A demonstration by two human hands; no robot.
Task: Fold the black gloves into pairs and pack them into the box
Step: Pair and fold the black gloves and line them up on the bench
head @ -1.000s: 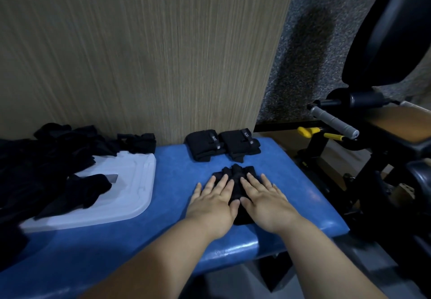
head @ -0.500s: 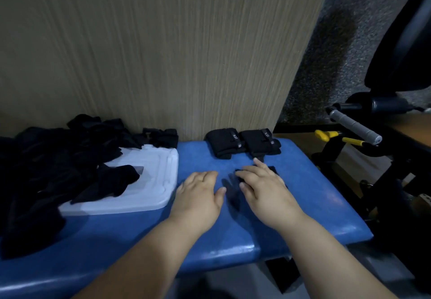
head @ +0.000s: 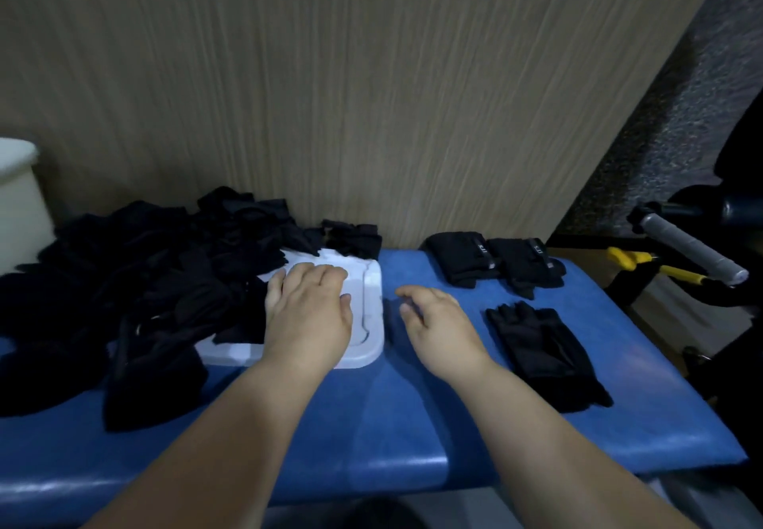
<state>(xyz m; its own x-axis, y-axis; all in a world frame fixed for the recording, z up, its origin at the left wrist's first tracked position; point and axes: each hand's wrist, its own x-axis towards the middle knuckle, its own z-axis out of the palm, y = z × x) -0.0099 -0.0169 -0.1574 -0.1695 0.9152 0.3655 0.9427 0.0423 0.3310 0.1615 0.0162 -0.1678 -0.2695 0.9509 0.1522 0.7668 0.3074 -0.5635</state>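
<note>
Fetch step: my left hand (head: pixel 307 314) flat over lid (head: pixel 371 280), right hand (head: pixel 441 324) loosely curled - both empty. Next, I judge: pinch one from glove pile (head: pixel 144 289) at 9 o'clock.

Both arms are bare from the lower edge of the view to the fingertips; the left forearm (head: pixel 214 446) and the right forearm (head: pixel 557 442) are thick and smooth, narrowing a little at the wrists; the left hand (head: pixel 307 322) is broad across the back, with short, plump fingers and rounded knuckles; the right hand (head: pixel 439 328) is of the same build, its fingertips slightly blurred (a short-trimmed nail shows on one of them); between the forearms, at the very bottom edge, sits a dark rounded patch (head: pixel 371 515), too dim to tell whether it is clothing.
</note>
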